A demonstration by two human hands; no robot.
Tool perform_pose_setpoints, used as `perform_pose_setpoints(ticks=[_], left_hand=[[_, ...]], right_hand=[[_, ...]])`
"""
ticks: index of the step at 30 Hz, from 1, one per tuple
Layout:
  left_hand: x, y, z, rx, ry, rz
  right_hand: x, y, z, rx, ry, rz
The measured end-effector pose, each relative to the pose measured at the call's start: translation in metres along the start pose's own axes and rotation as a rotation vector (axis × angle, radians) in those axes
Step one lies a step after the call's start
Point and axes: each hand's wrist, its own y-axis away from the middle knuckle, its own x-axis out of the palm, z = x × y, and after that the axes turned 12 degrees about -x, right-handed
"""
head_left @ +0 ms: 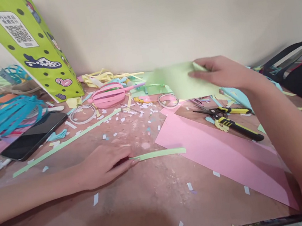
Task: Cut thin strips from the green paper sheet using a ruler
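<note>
My left hand (109, 164) rests low over the table, thumb and fingers pinched on one end of a narrow light green paper strip (163, 153). The strip's other end reaches right, to the edge of a large pink paper sheet (217, 152). Farther back on the right, my right hand (216, 71) grips a light green paper sheet (189, 82) by its right side; the sheet is blurred on its left. A longer green strip (69, 141) lies slantwise beyond my left hand. Pliers-like snips with black and yellow handles (236, 126) lie below my right wrist.
A phone (35, 135) lies at left, near a bundle of blue paper strips (5, 117). Behind stands a tall green bag (29, 52) against the wall. A pink paper-strip piece (109, 95), two tape rings (83, 114) and scattered scraps cover the back. A black bag (301, 70) sits right.
</note>
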Motion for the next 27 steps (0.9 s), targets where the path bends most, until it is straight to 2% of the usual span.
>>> perform_pose_setpoints(ticks=[4,5,8,11,14,16,17,18,20,21,25,27], left_hand=[[-0.002,-0.001,0.003,0.044,0.103,-0.012],[-0.003,-0.001,0.004,0.05,0.135,-0.013],[-0.004,-0.001,0.006,0.058,0.201,-0.016],[-0.004,0.0,0.008,0.067,0.217,-0.023],[-0.006,-0.001,0.006,0.061,0.225,-0.002],[-0.01,-0.004,0.003,0.041,0.236,0.029],[-0.013,-0.005,0.001,0.018,0.248,0.045],[-0.017,-0.008,0.0,-0.016,0.261,0.066],[-0.026,-0.014,-0.001,-0.11,0.28,0.108],[-0.03,-0.018,0.0,-0.151,0.282,0.123],[-0.038,-0.035,0.004,-0.207,0.377,0.086],[-0.035,-0.042,0.004,-0.231,0.509,0.082]], right_hand=[[0.011,-0.014,-0.028,0.167,-0.498,-0.555],[0.015,-0.018,-0.037,0.202,-0.528,-0.62],[0.03,-0.031,-0.062,0.296,-0.569,-0.701],[0.042,-0.038,-0.077,0.366,-0.582,-0.698],[0.046,-0.036,-0.08,0.396,-0.534,-0.698],[0.042,-0.03,-0.075,0.381,-0.383,-0.718],[0.039,-0.027,-0.071,0.357,-0.252,-0.679],[0.036,-0.023,-0.066,0.31,-0.054,-0.576],[0.034,-0.017,-0.052,0.22,0.291,-0.174],[0.036,-0.015,-0.045,0.173,0.343,-0.025],[0.054,-0.013,-0.023,0.051,0.488,0.235],[0.062,-0.014,-0.019,0.049,0.522,0.288]])
